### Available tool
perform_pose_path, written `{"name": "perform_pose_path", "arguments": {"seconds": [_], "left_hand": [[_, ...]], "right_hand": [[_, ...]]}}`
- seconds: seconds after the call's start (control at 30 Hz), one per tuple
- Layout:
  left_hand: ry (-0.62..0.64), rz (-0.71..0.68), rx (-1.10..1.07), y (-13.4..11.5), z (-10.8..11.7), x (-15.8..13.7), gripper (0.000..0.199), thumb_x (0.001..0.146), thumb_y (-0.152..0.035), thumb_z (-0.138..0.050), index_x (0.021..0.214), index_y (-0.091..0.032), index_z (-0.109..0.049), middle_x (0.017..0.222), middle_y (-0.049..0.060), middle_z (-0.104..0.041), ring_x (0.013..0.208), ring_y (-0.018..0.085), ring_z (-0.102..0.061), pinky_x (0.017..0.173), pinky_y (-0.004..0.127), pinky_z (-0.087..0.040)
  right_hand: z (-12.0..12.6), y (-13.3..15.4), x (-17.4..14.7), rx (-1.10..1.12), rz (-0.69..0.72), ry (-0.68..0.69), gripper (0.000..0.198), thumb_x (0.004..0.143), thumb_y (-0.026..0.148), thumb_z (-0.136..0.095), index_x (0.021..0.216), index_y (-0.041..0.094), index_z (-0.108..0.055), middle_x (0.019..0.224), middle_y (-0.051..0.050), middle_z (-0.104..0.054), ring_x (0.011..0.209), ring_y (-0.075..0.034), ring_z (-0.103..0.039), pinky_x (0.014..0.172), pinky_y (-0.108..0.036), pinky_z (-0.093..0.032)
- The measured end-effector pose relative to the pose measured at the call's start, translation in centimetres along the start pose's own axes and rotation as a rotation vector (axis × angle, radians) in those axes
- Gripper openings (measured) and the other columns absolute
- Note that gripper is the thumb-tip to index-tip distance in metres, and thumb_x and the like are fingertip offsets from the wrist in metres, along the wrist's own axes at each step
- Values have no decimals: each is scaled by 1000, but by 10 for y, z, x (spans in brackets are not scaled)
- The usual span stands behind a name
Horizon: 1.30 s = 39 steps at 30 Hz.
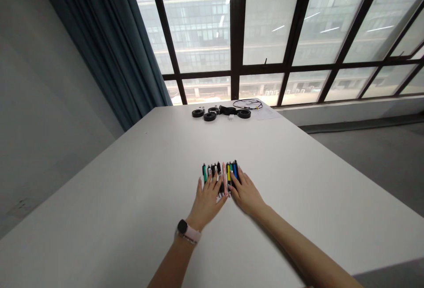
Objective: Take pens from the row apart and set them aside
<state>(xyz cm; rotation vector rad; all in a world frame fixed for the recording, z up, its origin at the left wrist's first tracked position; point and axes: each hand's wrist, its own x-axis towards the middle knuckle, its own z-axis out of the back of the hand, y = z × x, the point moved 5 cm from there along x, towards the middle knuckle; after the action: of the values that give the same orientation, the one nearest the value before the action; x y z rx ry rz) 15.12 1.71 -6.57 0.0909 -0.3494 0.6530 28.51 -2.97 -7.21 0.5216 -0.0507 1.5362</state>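
Several pens lie side by side in a row on the white table, pointing away from me. A green pen [204,173] is at the left end, with black and white pens [218,168] beside it. Further right come a pink pen [224,173], a yellow pen [228,172] and a blue pen [235,171]. My left hand [208,197] rests over the left part of the row with its fingers spread. On the right part lies my right hand [245,193], its fingers also apart. Both hands cover the lower parts of some pens.
The white table [139,173] stretches toward the windows. At its far end are several black rolls [210,116], a black cable [248,104], a small white item [231,117] and a paper sheet [268,113]. A blue curtain [122,45] hangs at the left.
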Motion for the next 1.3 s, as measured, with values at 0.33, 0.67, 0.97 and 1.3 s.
{"name": "perform_pose_path", "arguments": {"seconds": [0.33,0.67,0.97,1.3], "left_hand": [[11,-89,-57,10,5,-3,55,95,-42,-34,145,-22,-24,149,11,-33,139,25,-24,107,47,-35],[-13,-61,35,22,16,-13,50,95,-31,-32,143,-19,-28,148,12,-35,136,24,-30,106,45,-36],[18,40,61,41,19,-26,52,93,-28,-34,143,-20,-29,146,11,-38,135,24,-33,107,47,-34],[-15,-22,76,30,18,-9,58,90,-22,-33,146,-15,-19,147,12,-35,135,23,-34,107,45,-34]], "right_hand": [[5,28,11,29,33,15,53,93,21,-33,145,10,-26,150,-16,-24,139,-29,-20,107,-49,-32],[8,65,21,99,-17,63,51,94,23,-32,143,6,-32,151,-17,-22,140,-31,-12,109,-51,-23],[-3,79,23,186,-47,90,62,92,32,-42,145,7,-24,152,-16,-20,140,-32,-13,110,-49,-22],[8,57,23,200,-91,70,61,92,47,-37,142,12,-35,150,-17,-25,139,-31,-21,108,-47,-26]]}}
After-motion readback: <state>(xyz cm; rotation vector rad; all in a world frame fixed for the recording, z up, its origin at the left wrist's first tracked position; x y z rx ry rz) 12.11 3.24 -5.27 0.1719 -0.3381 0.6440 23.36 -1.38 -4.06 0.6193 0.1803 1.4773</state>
